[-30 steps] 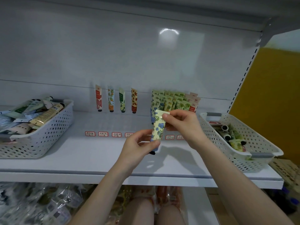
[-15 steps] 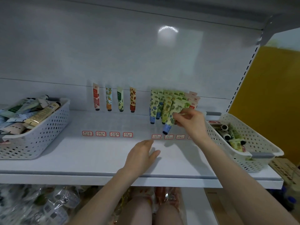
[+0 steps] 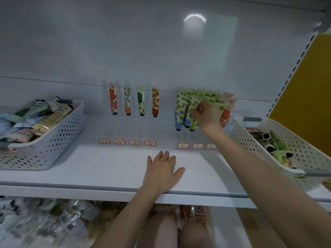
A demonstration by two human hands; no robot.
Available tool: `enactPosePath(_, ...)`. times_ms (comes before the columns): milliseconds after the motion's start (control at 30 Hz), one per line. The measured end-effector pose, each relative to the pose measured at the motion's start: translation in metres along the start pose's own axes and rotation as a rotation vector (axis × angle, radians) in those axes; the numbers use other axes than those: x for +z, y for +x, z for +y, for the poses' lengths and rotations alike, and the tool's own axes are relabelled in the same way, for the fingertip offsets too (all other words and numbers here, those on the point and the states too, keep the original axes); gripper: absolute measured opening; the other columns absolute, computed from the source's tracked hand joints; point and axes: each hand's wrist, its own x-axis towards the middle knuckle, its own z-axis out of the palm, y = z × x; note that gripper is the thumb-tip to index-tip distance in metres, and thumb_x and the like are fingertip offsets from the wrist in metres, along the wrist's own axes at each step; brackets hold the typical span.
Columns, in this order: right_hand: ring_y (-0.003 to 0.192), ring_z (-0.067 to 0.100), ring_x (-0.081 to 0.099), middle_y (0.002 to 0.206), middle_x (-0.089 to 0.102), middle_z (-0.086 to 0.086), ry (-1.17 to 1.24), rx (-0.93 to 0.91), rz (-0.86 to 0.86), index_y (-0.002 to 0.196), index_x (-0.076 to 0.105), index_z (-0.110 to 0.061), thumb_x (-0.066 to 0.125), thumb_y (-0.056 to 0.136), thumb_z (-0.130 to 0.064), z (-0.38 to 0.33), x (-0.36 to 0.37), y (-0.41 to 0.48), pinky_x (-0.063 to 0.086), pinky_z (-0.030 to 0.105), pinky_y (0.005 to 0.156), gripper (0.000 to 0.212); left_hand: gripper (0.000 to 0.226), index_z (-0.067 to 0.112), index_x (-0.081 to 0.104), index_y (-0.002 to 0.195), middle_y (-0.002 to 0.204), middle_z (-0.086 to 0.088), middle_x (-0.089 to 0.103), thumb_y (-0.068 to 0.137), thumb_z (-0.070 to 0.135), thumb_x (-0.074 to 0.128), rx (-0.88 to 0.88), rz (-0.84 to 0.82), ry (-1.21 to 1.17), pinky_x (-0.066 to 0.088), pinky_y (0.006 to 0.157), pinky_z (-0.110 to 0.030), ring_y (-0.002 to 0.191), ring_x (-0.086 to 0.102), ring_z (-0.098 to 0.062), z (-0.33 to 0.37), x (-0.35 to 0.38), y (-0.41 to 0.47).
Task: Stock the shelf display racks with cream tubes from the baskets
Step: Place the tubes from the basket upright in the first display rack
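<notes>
Seven small red-framed labels (image 3: 150,143) sit in one row on the white shelf (image 3: 107,169). Their handwriting is too small to read, and no brand name on the tubes is legible. Behind the four left labels stand four single tubes (image 3: 127,102), one for each label. Behind the three right labels is a packed cluster of cream tubes (image 3: 180,108), too dense to count. There the right hand (image 3: 208,116) has its fingers curled, pinching the top of one patterned tube (image 3: 192,104). In front of the labels the left hand (image 3: 162,173) lies flat, fingers straight and slightly spread. Two perforated baskets of tubes stand beside the label row: the left basket (image 3: 53,140) and the right basket (image 3: 302,149).
</notes>
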Motion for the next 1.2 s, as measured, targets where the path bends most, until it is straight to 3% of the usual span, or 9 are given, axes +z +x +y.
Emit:
enactPosePath(433,0.068,0.021,0.048,0.078,0.059,0.020,-0.020,-0.025,-0.002,0.088,0.057,0.007,0.055,0.091,-0.012,0.005,0.015,0.008,0.035,0.028,0.060,0.020,0.044,0.016,0.050,0.112,0.140,-0.003,0.042,0.094,0.053,0.032,0.004,0.020,-0.007,0.017,0.112,-0.052,0.136,0.027,-0.022,-0.001,0.003,0.003)
enactPosePath(933,0.069,0.020,0.051,0.077,0.056,0.011,-0.049,-0.056,0.029,0.091,0.058,0.003,0.057,0.090,-0.012,0.007,0.017,0.006,0.042,0.029,0.062,0.015,0.044,0.018,0.050,0.112,0.137,-0.002,0.043,0.093,0.053,0.033,0.004,0.018,-0.015,0.019,0.112,-0.052,0.135,0.028,-0.022,-0.002,0.003,0.003)
enactPosePath(1100,0.061,0.020,0.045,0.066,0.050,0.012,-0.050,-0.034,0.009,0.078,0.055,0.004,0.054,0.090,-0.011,0.008,0.018,0.012,0.035,0.026,0.057,0.019,0.044,0.017,0.051,0.113,0.137,0.000,0.043,0.093,0.052,0.034,0.008,0.029,-0.017,0.018,0.111,-0.050,0.134,0.029,-0.021,-0.001,0.003,0.003)
enactPosePath(1200,0.053,0.019,0.040,0.056,0.042,0.008,-0.075,-0.034,-0.016,0.064,0.044,-0.005,0.051,0.091,-0.012,0.007,0.017,0.018,0.032,0.025,0.052,0.029,0.043,0.018,0.051,0.110,0.137,-0.001,0.044,0.093,0.053,0.033,0.008,0.031,-0.007,0.020,0.112,-0.050,0.133,0.030,-0.021,-0.001,0.003,0.003)
